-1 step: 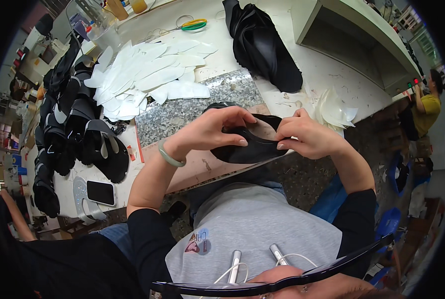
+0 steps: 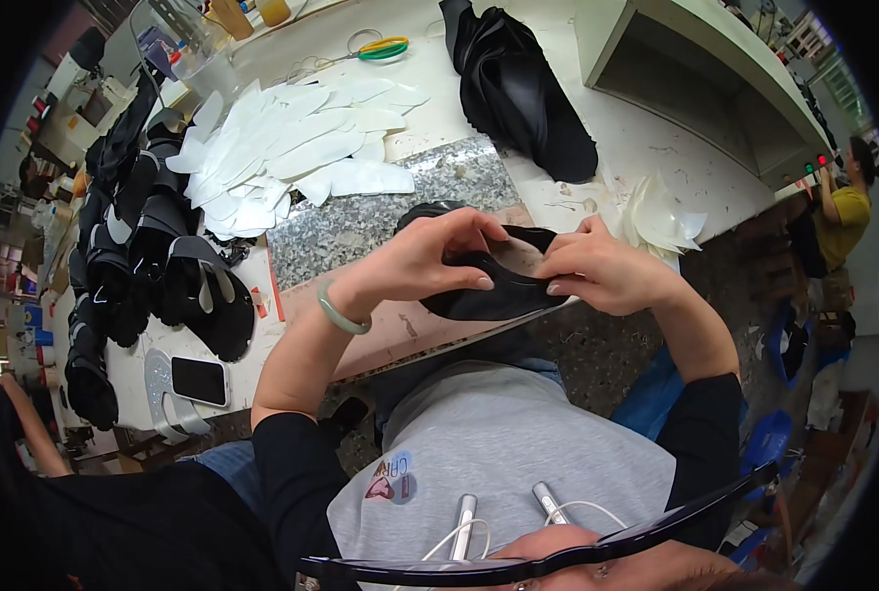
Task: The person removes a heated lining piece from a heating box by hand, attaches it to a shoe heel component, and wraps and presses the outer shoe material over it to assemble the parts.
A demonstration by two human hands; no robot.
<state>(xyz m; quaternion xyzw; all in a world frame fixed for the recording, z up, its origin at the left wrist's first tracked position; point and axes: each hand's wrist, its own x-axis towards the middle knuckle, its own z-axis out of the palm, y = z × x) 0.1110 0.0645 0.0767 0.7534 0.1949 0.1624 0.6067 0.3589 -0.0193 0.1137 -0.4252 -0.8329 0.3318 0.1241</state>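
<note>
Both my hands hold a black shoe upper (image 2: 488, 298) over the near edge of the bench. My left hand (image 2: 434, 254) is closed on its left part, the thumb lying on the black surface and the fingers curled over the far rim. At the right end, my right hand (image 2: 602, 266) pinches the edge between thumb and fingers. An opening in the upper gapes between the two hands. Part of the upper is hidden behind my left hand. Beneath and beyond it lies a speckled stone slab (image 2: 336, 236).
White cut pieces (image 2: 301, 138) lie heaped beyond the slab. More black uppers (image 2: 203, 286) are stacked at left, near a phone (image 2: 201, 382). Scissors (image 2: 380, 48), black material (image 2: 518, 89), pale thin pieces (image 2: 661, 217) and an open-fronted box (image 2: 705, 89) are on the bench. Other people are nearby.
My right hand's fingers have shifted slightly left along the upper's edge. My left hand has barely moved, and both keep their hold.
</note>
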